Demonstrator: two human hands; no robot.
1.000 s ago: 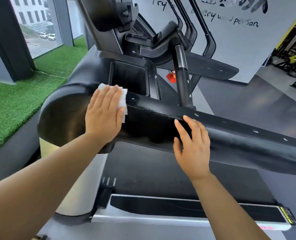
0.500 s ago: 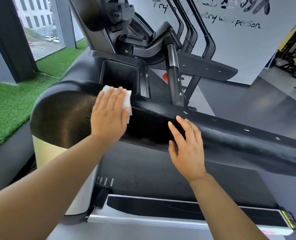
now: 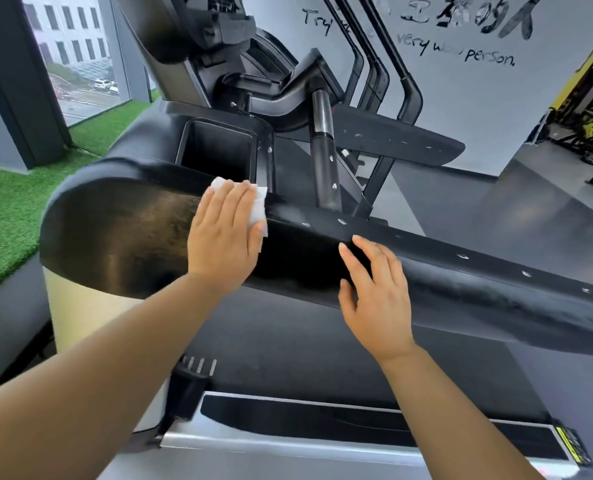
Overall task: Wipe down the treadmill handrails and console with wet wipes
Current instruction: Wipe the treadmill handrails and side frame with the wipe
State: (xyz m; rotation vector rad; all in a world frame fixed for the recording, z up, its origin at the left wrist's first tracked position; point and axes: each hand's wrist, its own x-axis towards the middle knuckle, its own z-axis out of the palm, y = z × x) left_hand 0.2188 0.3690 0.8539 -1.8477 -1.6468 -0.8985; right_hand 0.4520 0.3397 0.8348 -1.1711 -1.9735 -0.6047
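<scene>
A wide black treadmill handrail (image 3: 478, 289) runs from the left across to the right edge. My left hand (image 3: 224, 237) lies flat on its near side and presses a white wet wipe (image 3: 258, 206) against it with straight fingers; the wipe shows past my fingertips. My right hand (image 3: 374, 296) rests on the rail further right, fingers spread and straight, holding nothing. The console (image 3: 170, 26) rises at the top, mostly out of frame.
A black cup holder pocket (image 3: 218, 150) sits just behind the wipe. An upright grip bar (image 3: 324, 150) stands behind the rail. The treadmill deck and side rail (image 3: 357, 441) lie below. Green turf (image 3: 7, 216) and a window are on the left.
My left hand and the wipe have slid slightly right and up along the handrail. My right hand has stayed on the rail at about the same place.
</scene>
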